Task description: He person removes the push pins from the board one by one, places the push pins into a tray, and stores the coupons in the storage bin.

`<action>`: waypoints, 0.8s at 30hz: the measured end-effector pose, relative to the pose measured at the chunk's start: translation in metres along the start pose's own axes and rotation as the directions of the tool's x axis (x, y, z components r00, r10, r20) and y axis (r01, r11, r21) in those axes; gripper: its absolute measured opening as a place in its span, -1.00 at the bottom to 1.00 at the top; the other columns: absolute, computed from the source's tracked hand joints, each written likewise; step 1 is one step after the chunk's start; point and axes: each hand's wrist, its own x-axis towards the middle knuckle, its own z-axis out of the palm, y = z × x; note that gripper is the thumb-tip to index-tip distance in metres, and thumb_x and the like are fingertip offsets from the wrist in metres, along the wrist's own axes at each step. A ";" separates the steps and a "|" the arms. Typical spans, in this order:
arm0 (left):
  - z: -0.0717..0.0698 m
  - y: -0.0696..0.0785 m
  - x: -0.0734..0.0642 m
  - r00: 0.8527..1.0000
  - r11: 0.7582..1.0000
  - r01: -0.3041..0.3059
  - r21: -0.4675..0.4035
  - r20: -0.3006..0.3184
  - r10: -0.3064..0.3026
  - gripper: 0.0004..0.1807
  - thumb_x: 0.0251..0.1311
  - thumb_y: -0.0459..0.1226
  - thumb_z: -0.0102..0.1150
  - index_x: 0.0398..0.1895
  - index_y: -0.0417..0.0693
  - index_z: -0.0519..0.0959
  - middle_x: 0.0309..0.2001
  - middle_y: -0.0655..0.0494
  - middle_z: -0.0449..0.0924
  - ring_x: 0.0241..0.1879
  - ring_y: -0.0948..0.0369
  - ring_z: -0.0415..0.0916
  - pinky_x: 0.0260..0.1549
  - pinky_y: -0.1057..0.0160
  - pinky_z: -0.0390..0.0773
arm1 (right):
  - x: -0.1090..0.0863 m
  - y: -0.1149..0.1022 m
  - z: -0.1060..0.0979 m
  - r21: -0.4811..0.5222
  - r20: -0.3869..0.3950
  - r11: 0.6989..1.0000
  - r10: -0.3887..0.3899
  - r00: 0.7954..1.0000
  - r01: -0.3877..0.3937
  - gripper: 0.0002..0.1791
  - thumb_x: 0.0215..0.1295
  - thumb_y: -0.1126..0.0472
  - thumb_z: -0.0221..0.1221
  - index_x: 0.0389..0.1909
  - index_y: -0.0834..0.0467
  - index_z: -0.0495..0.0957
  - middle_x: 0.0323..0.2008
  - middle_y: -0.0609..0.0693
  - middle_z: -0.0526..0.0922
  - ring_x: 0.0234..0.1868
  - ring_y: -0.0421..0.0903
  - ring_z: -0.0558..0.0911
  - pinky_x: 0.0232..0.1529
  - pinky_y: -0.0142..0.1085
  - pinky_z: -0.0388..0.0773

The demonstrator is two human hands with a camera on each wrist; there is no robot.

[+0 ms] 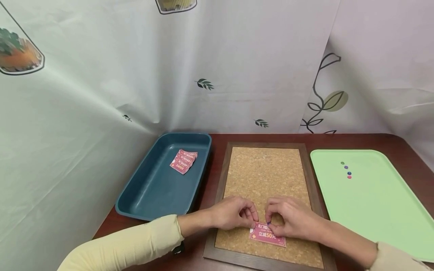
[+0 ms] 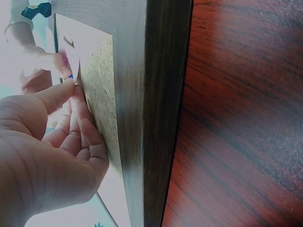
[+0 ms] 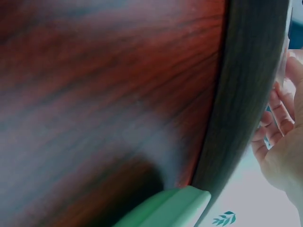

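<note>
A pink paper coupon (image 1: 266, 237) with white and yellow print lies on the lower part of a wood-framed cork board (image 1: 268, 177). My left hand (image 1: 234, 213) pinches the coupon's upper left corner between thumb and index finger. At the coupon's top edge, my right hand (image 1: 291, 219) holds a small blue pushpin (image 1: 269, 224) between thumb and fingertips. The pin's blue head also shows in the left wrist view, right by the left fingertips. In the right wrist view, the right hand (image 3: 284, 127) appears at the right edge, its fingertips partly cut off.
Left of the board stands a deep blue tray (image 1: 149, 192) holding several overlapping pink coupons (image 1: 183, 162). To the right is a light green tray (image 1: 376, 199) with several small coloured pins (image 1: 349, 173). A printed curtain (image 1: 230, 105) hangs behind the dark red table (image 1: 217, 150).
</note>
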 end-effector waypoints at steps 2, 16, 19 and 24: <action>0.000 0.000 0.000 1.000 1.000 -0.001 0.002 0.001 0.001 -0.88 0.28 -0.35 0.49 -0.31 0.06 0.71 -0.48 0.48 0.58 -0.44 0.57 0.48 -0.35 0.51 0.52 | -0.001 0.002 0.002 0.003 -0.012 1.000 -0.007 1.000 0.007 -0.64 -0.08 0.32 0.48 -0.42 -0.19 0.60 -0.33 -0.43 0.54 -0.37 -0.41 0.46 -0.34 -0.45 0.46; -0.001 0.001 0.001 1.000 1.000 -0.004 0.012 0.000 0.004 -0.89 0.29 -0.34 0.48 -0.31 0.06 0.72 -0.48 0.49 0.57 -0.44 0.57 0.49 -0.34 0.52 0.51 | -0.001 0.006 0.003 0.075 -0.046 0.997 -0.027 0.999 0.030 -0.59 -0.13 0.36 0.47 -0.38 -0.19 0.58 -0.33 -0.43 0.55 -0.38 -0.42 0.48 -0.35 -0.46 0.47; -0.001 0.001 0.001 1.000 1.000 0.001 0.005 0.003 -0.001 -0.89 0.29 -0.33 0.48 -0.30 0.06 0.72 -0.48 0.49 0.57 -0.44 0.57 0.49 -0.34 0.52 0.51 | -0.001 0.005 0.003 0.085 -0.042 0.996 -0.009 0.999 0.013 -0.58 -0.14 0.35 0.46 -0.37 -0.20 0.58 -0.33 -0.43 0.55 -0.37 -0.42 0.48 -0.35 -0.45 0.47; -0.001 0.001 0.000 1.000 1.000 0.009 -0.013 0.005 -0.008 -0.89 0.30 -0.32 0.49 -0.30 0.05 0.72 -0.47 0.48 0.58 -0.43 0.56 0.50 -0.33 0.51 0.52 | -0.001 0.005 0.002 0.096 -0.029 0.995 0.013 0.999 -0.010 -0.57 -0.12 0.35 0.47 -0.36 -0.21 0.57 -0.37 -0.43 0.55 -0.37 -0.41 0.47 -0.35 -0.44 0.46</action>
